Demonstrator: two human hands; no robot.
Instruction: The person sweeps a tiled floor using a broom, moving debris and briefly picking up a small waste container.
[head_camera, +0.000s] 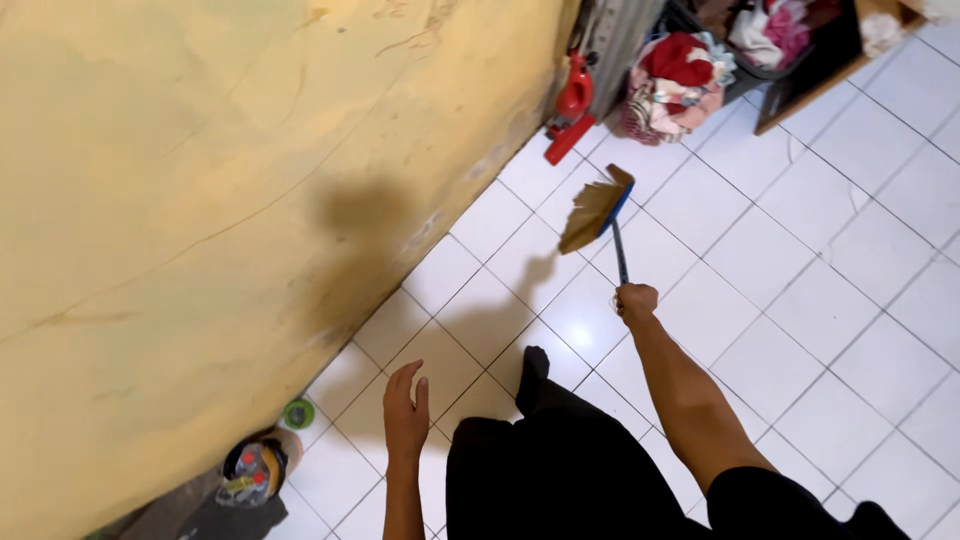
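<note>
Right hand (636, 299) clamped on 1 broom (598, 213) over white tiles (800, 300), left hand (405, 415) open, empty, 1 red dustpan (572, 110).

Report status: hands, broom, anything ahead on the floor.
Right hand shut on broom handle, bristles lifted off the white tiles. Left hand open, empty. Red tool and laundry pile ahead by the wall.

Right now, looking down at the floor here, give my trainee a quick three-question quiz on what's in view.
1. True or false: the right hand holds the broom by its handle.
2. What does the left hand hold?
3. The red item leans: A) against the yellow wall B) in mid-floor C) on the laundry pile

Key: 1 true. 2 nothing; it is open, fingers straight, over the white tiles. 3 A.
</note>
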